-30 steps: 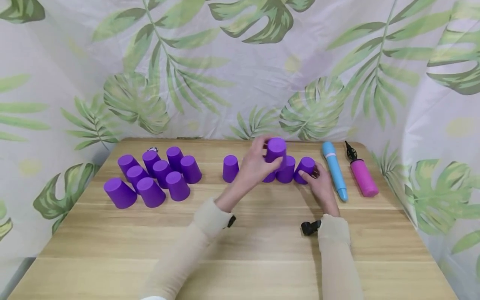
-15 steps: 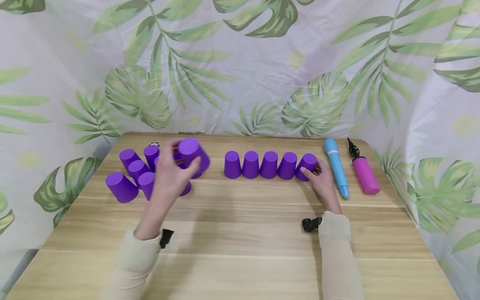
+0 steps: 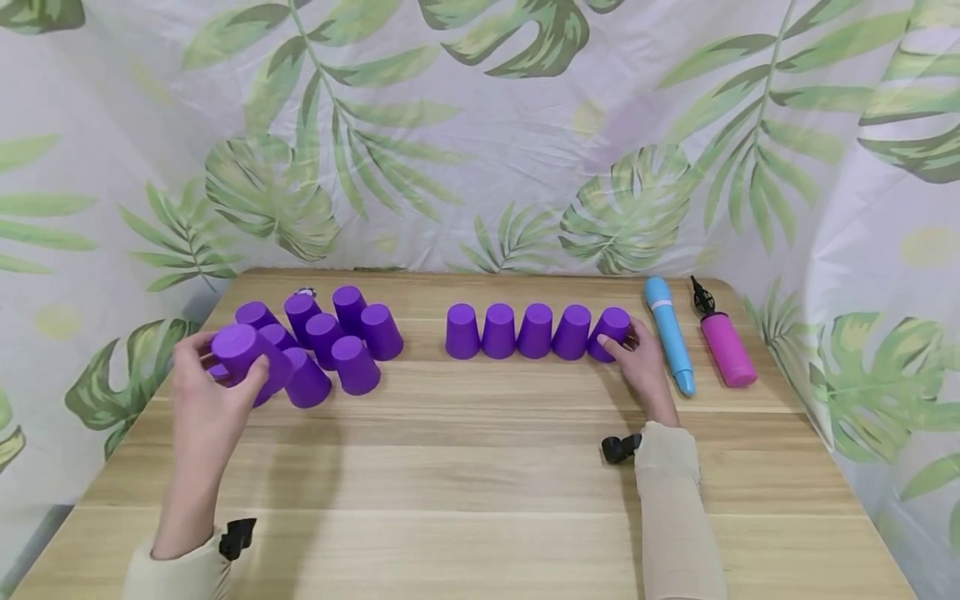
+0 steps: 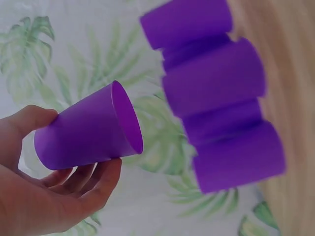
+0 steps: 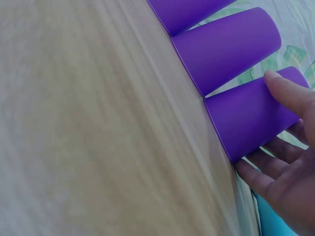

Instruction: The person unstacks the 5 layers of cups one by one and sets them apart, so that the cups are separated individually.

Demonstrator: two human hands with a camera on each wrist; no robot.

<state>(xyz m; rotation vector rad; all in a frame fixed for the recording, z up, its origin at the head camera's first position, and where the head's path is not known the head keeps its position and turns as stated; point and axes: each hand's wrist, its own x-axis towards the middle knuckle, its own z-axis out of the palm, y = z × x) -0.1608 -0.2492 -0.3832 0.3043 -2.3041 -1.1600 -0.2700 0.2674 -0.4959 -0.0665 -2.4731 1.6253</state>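
Bottom up, a purple plastic cup (image 3: 247, 352) is held in my left hand (image 3: 206, 400), clear of the table at the left. The left wrist view shows thumb and fingers gripping this cup (image 4: 88, 129) near its base, its open rim facing away from the palm. Behind it, a cluster of upturned purple cups (image 3: 358, 367) stands on the table and is partly covered by the hand. My right hand (image 3: 643, 362) holds the end cup (image 3: 613, 321) of a straight row of upturned purple cups (image 3: 498, 333), thumb in front and fingers along its right side.
Right of the row lie a light-blue tube with a tapered end (image 3: 671, 333) and a pink hand pump with a black nozzle (image 3: 727, 350). A small patterned object (image 3: 306, 292) peeks out behind the cluster. Leaf-print cloth (image 3: 480, 167) hangs behind the wooden table (image 3: 450, 467).
My left hand has carried a cup from above the row across to the far left, over the cluster. My right hand has stayed at the row's end cup.
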